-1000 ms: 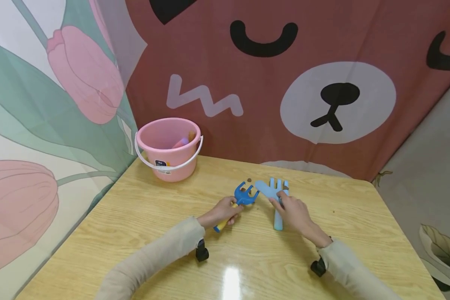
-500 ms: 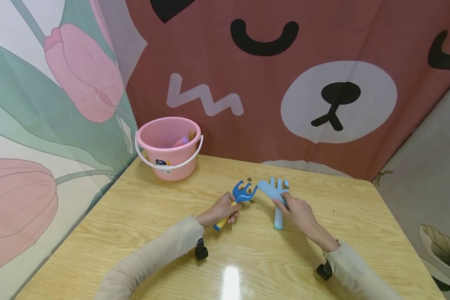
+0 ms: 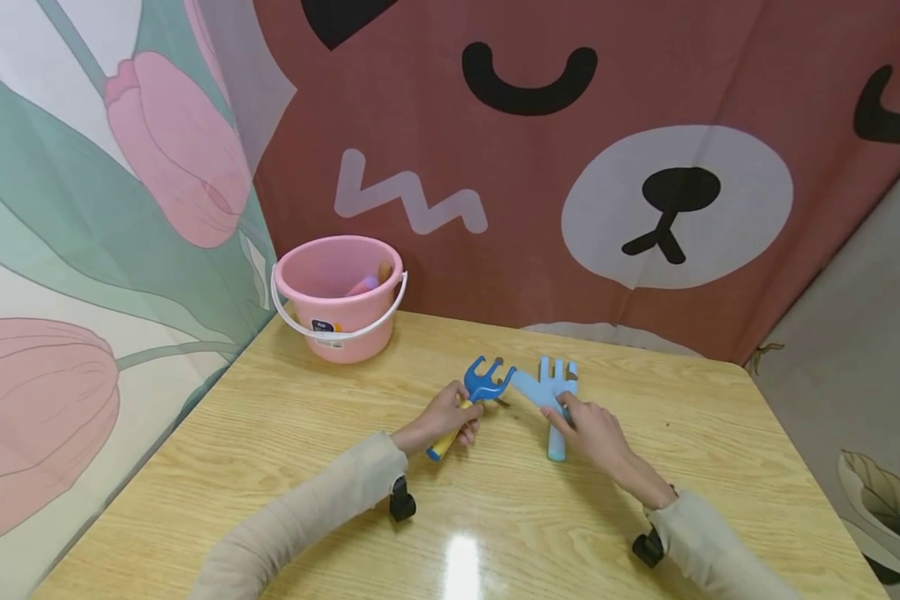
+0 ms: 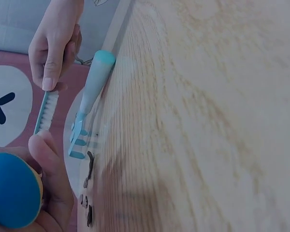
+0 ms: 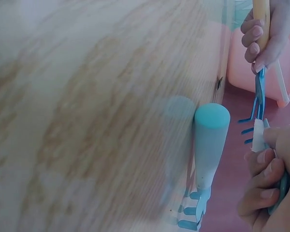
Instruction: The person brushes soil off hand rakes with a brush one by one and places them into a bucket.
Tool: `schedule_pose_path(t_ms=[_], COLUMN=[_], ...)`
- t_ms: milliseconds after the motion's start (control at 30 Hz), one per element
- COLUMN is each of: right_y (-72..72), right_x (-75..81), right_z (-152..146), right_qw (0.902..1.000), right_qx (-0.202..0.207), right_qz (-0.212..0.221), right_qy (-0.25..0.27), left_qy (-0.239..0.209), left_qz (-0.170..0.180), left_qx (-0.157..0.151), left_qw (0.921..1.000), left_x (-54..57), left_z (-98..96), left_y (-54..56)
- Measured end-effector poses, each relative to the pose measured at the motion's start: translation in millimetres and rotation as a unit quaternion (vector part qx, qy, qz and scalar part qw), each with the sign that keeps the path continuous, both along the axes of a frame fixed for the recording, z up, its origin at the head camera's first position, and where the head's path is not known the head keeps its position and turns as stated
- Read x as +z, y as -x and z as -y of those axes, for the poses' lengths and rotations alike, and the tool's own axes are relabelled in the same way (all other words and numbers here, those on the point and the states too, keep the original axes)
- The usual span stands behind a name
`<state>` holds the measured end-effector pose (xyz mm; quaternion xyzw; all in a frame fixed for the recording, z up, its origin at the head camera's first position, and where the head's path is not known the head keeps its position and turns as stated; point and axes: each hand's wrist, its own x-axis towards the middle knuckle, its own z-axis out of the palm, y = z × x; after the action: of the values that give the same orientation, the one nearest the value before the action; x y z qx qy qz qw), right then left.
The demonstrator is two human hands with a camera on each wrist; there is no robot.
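In the head view my left hand (image 3: 442, 417) grips the yellow handle of a blue toy hand rake (image 3: 482, 387), its tines pointing away over the table. My right hand (image 3: 598, 435) holds a light blue brush (image 3: 528, 385), its tip close to a tine of that rake; whether they touch I cannot tell. White bristles (image 4: 48, 111) show on the brush in the left wrist view. A second rake (image 3: 557, 443), light blue, lies on the table under the brush, partly hidden by it. Several small brown bits (image 4: 90, 164) lie beside its tines.
A pink bucket (image 3: 337, 329) with a white handle stands at the back left of the wooden table (image 3: 330, 500). Some colourful things are inside it. A curtain (image 3: 450, 267) with a bear print hangs right behind the table's far edge.
The blue rake has shifted slightly away and to the left. The brush has moved a little right, then back towards the rake's tines. The light blue rake stays put.
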<state>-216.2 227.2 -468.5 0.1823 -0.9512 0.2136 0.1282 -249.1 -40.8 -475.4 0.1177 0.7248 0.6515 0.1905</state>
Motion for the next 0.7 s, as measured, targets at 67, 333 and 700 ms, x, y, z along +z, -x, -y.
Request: schedule_pose_path(t_ms=[67, 333, 700], right_y=[0.1, 0.3, -0.4], right_x=[-1.6, -3.2, -1.7], right_z=[0.0, 0.7, 1.5], right_qw=[1.0000, 1.0000, 1.0000], right_qx=[0.003, 0.006, 0.006], right_qz=[-0.004, -0.006, 0.000], right_qy=[0.000, -0.001, -0.006], left_qy=[0.001, 0.011, 0.016], left_qz=[-0.002, -0.008, 0.003], left_qx=[0.005, 0.028, 0.026], left_qw=[1.0000, 0.9995, 0.9995], left_x=[-0.7, 1.3, 3.5], left_z=[0.3, 0.6, -0.1], left_y=[0.4, 0.6, 2.0])
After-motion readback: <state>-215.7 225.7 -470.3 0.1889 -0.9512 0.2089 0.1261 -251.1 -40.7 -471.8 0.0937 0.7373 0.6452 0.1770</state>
